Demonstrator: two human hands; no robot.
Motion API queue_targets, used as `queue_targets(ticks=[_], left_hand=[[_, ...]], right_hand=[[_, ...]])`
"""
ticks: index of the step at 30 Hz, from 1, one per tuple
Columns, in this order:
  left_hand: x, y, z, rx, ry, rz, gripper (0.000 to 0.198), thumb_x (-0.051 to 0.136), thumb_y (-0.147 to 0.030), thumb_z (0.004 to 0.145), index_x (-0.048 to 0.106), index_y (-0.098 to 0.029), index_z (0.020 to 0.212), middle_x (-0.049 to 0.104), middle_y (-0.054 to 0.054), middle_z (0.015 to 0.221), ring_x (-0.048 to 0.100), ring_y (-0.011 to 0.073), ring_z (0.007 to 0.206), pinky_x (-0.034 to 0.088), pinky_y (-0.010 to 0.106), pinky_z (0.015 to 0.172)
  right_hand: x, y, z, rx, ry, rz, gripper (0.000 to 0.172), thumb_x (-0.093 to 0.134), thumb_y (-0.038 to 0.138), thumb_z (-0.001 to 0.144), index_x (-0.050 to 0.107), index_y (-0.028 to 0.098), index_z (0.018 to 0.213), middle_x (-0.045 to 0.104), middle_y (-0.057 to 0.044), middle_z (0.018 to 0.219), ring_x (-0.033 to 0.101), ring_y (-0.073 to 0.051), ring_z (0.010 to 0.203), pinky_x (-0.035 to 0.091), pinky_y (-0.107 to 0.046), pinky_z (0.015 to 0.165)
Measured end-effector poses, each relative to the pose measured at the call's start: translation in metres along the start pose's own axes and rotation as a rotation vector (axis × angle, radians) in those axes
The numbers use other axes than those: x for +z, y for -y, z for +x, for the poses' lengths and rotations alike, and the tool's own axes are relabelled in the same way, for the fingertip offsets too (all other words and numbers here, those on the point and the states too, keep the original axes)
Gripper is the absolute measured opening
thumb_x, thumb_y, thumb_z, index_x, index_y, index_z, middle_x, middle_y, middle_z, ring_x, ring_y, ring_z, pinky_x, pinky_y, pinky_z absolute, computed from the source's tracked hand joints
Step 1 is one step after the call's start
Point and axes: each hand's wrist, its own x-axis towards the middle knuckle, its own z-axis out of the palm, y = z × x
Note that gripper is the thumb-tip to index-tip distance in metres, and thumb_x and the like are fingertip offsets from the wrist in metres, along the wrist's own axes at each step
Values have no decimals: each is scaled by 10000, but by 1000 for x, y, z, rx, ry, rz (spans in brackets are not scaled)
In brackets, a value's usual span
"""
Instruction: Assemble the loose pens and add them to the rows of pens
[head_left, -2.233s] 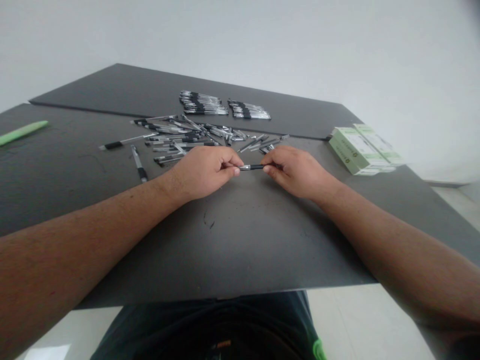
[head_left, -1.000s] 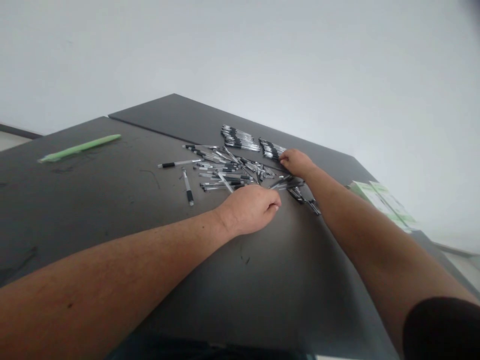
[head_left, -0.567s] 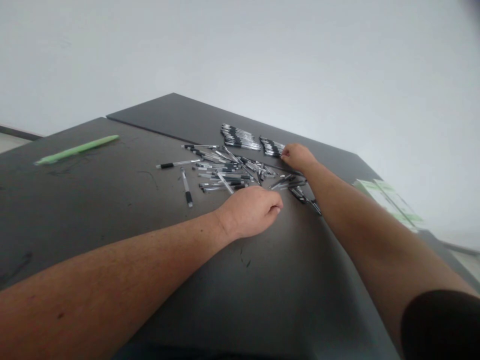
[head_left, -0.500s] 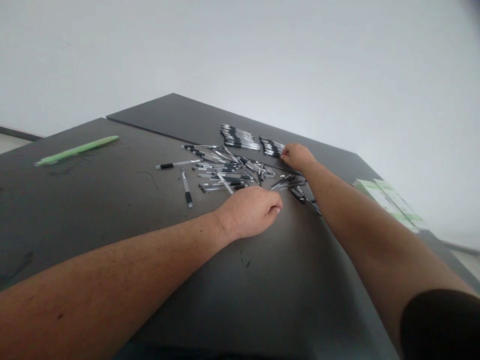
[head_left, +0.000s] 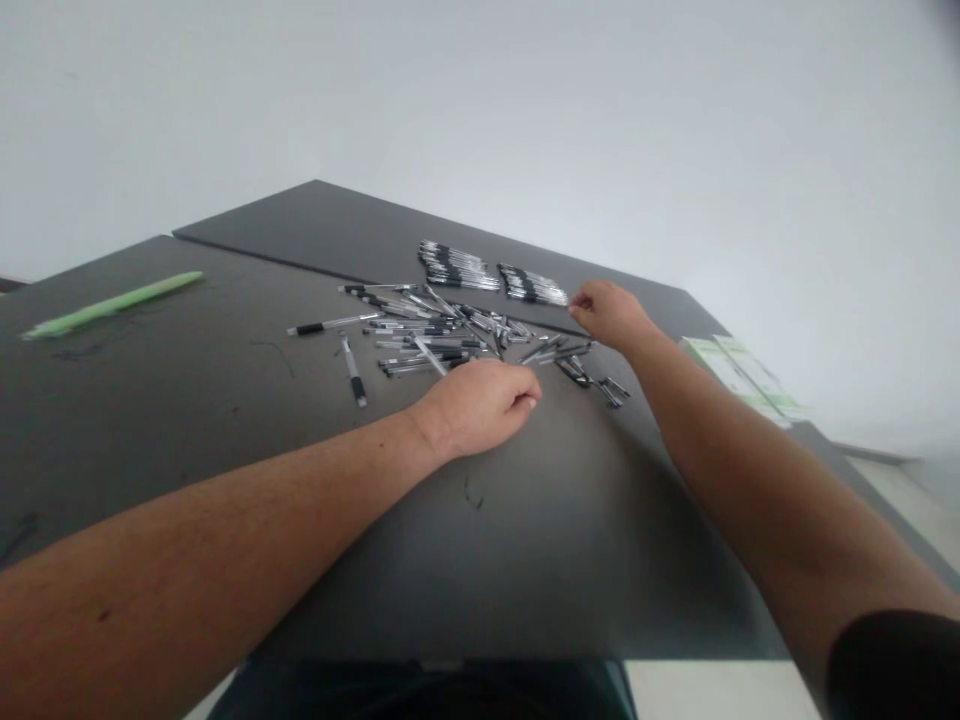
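Right hand (head_left: 611,312), centre right, at end of neat pen row (head_left: 534,286); fingers bunched, whether gripping pen cannot tell. Left hand (head_left: 480,405) rests on bench (head_left: 525,540), fingers curled closed, bracing beside loose pens (head_left: 442,335). Row lies apart from heap, keeping aligned ones separate.

Left hand (head_left: 480,405) — fingers curled under, grip contents hidden. Right hand (head_left: 611,312) — fingertips turned away at the sorted pens (head_left: 534,286); contact unclear. Loose pens (head_left: 442,335) too small to count. Boxes (head_left: 739,372) blurred, print unreadable. Surface (head_left: 150,400) cut off at left edge.
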Motion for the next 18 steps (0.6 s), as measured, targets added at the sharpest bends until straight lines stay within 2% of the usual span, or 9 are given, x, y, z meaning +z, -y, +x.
queue_targets(ticks=[2, 5, 8, 13, 18], left_hand=[[0, 0, 1, 6, 0, 4, 221, 638, -211, 1032, 856, -198, 1065, 864, 74, 990, 815, 294, 1000, 607, 422, 919], [0, 1, 2, -7, -4, 21, 229, 639, -207, 1023, 860, -191, 1081, 869, 73, 1006, 816, 281, 988, 593, 402, 903], [0, 1, 3, -20, 3, 20, 225, 647, -210, 1013, 861, -198, 1078, 872, 58, 1004, 813, 259, 965, 577, 373, 880], [-1, 2, 3, -34, -14, 3, 237, 645, -237, 998, 868, -205, 1074, 873, 46, 993, 806, 240, 925, 554, 350, 846], [-2, 4, 2, -43, -34, 2, 253, 646, -280, 987, 871, -213, 1081, 872, 43, 994, 800, 240, 922, 542, 346, 837]], right_hand=[[-12, -11, -29, 20, -24, 32, 293, 631, 317, 1044, 851, 184, 1183, 856, -137, 1173, 771, -294, 1070, 584, -390, 973], [-29, -32, -72, 127, -57, 92, 297, 650, 354, 1015, 857, 203, 1164, 861, -130, 1119, 781, -302, 1016, 595, -412, 920], [-40, -55, -107, 216, -32, 108, 318, 651, 396, 1001, 858, 218, 1164, 864, -116, 1082, 787, -292, 977, 593, -407, 875], [-50, -78, -146, 247, 184, 55, 278, 663, 405, 984, 856, 237, 1093, 861, -79, 1000, 786, -273, 928, 565, -366, 815], [-55, -87, -161, 297, 406, 18, 256, 686, 444, 1003, 816, 228, 1046, 857, -73, 940, 789, -255, 852, 538, -350, 757]])
